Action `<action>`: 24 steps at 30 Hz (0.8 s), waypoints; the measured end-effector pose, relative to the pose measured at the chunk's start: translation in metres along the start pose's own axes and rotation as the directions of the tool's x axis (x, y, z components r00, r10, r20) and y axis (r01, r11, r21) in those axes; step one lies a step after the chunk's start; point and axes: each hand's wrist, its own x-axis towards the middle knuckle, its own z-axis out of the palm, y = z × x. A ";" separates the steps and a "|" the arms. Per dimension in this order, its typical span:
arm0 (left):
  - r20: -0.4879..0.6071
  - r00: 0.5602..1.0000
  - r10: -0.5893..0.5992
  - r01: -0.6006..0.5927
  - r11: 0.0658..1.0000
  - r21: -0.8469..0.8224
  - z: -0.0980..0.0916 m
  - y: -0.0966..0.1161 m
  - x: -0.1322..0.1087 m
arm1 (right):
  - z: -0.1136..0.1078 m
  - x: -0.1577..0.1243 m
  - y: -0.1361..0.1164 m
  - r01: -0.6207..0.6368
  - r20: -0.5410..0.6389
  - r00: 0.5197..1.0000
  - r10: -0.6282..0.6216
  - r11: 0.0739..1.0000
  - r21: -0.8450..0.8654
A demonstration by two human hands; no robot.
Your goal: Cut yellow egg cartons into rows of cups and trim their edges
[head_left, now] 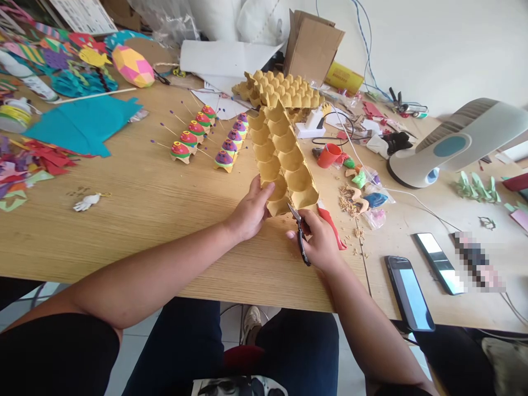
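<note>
Two-row egg-carton piece (285, 159) held over worktop (165, 203) by left hand (249, 213); scissors (302, 239) gripped in right hand (320, 237), tips at near edge — rows look joined, uncut. Red-green strip (193, 133) and purple strip (231, 143) painted — seemingly done.

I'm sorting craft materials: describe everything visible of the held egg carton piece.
The egg carton piece is yellowish, pulp-like, with two rows of open cups and uneven edges. It is held over the table, cups toward the camera: the left hand grips its near left corner; scissors in the right hand reach its near edge, between rows.
</note>
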 end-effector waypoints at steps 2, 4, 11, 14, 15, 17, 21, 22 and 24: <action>-0.017 1.000 -0.009 0.009 1.000 0.011 0.001 0.001 0.000 | 0.000 0.000 -0.001 -0.035 0.018 0.999 0.034 0.999 0.025; -0.029 1.000 -0.013 0.014 1.000 0.023 0.001 0.001 0.000 | -0.001 0.000 -0.002 -0.065 0.025 0.998 0.064 0.997 0.051; -0.010 1.000 -0.023 0.023 0.999 0.026 -0.004 -0.001 0.003 | -0.001 0.000 -0.005 -0.127 0.066 0.991 0.116 0.972 0.195; 0.002 1.000 -0.010 0.010 0.999 0.035 -0.006 -0.002 0.004 | 0.000 0.000 -0.004 -0.156 0.073 0.987 0.143 0.959 0.236; 0.002 1.000 -0.003 0.003 0.999 0.039 -0.007 -0.003 0.004 | 0.001 0.000 -0.004 -0.164 0.074 0.986 0.150 0.956 0.243; 0.001 1.000 0.009 -0.009 0.999 0.049 -0.007 -0.003 0.005 | 0.001 0.000 -0.003 -0.174 0.077 0.984 0.159 0.952 0.252; 0.006 1.000 0.028 -0.029 0.997 0.075 -0.007 -0.002 0.005 | 0.002 0.000 0.000 -0.188 0.085 0.981 0.172 0.948 0.256; 0.005 0.999 0.037 -0.037 0.996 0.086 -0.007 -0.002 0.005 | 0.002 -0.001 0.000 -0.196 0.086 0.980 0.180 0.947 0.254; 0.011 0.998 0.059 -0.060 0.992 0.112 -0.008 -0.001 0.004 | 0.002 -0.001 0.000 -0.215 0.088 0.976 0.200 0.945 0.245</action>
